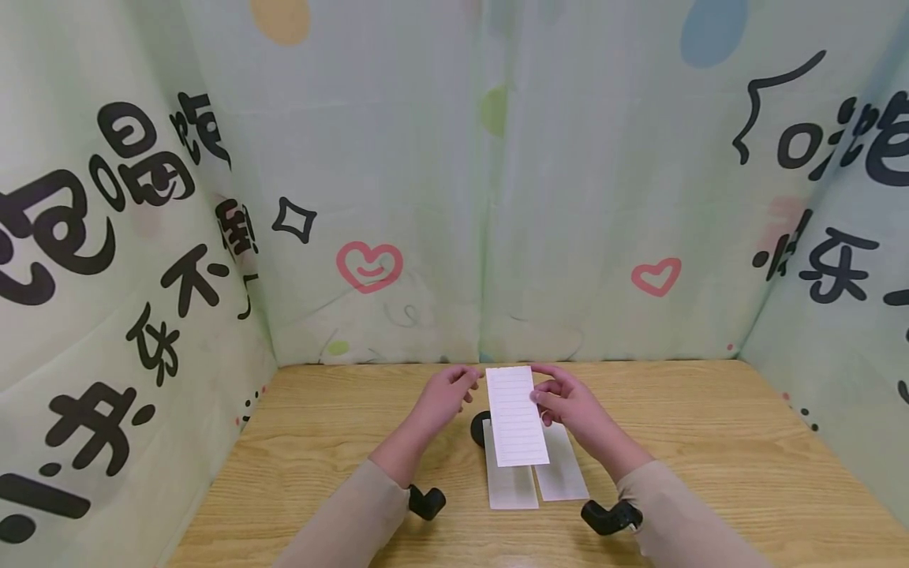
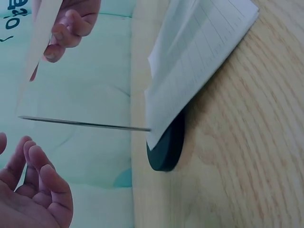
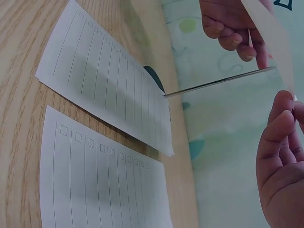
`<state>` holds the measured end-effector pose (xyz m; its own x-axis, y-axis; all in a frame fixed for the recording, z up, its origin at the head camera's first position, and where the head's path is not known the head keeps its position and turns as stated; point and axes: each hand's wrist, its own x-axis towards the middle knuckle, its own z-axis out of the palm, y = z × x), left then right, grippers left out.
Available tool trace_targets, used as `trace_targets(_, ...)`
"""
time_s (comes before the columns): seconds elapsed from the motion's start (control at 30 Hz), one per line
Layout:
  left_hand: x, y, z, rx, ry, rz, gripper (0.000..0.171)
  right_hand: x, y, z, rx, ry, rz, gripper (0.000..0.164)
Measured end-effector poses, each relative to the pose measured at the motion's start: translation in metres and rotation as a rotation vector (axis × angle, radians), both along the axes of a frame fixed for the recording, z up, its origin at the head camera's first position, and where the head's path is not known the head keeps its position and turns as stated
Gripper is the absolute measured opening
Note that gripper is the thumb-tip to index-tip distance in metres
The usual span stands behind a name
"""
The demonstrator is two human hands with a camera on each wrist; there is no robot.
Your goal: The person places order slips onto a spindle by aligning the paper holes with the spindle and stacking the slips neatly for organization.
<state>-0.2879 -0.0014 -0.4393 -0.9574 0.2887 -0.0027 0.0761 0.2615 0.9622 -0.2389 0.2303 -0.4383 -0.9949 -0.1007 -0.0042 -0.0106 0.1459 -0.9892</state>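
Note:
My right hand [image 1: 571,402] pinches a narrow white lined sheet [image 1: 516,426] by its right edge, thumb in front. The sheet is raised over the table. Beside its upper left corner is my left hand [image 1: 449,398], fingers loosely bent, with nothing in its grip. Below stands a paper spike with a round black base [image 1: 478,430] and a thin upright metal rod [image 2: 85,124]. Lined paper [image 2: 199,61] is pierced on the rod and rests on the base. The rod's tip is close to the held sheet; whether they touch I cannot tell.
More lined paper with small checkboxes [image 3: 104,175] lies on the wooden table [image 1: 341,442], right of the spike. A pale printed curtain [image 1: 426,181] encloses the back and both sides. Black wrist devices [image 1: 426,502] sit at both cuffs.

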Motion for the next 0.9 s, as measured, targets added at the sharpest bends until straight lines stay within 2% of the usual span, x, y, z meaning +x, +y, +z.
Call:
trace_targets(0.17, 0.000, 0.008, 0.003, -0.011, -0.016, 0.018, 0.029, 0.000, 0.000, -0.003, -0.010, -0.001, 0.006, 0.051)
trace_targets(0.37, -0.001, 0.014, 0.002, -0.033, 0.000, 0.015, 0.027, -0.001, -0.001, -0.004, -0.005, -0.001, 0.004, 0.051)
trace_targets(0.9, 0.003, 0.017, 0.009, -0.052, -0.008, 0.020, 0.020, 0.002, -0.004, 0.001, -0.006, 0.002, 0.008, 0.052)
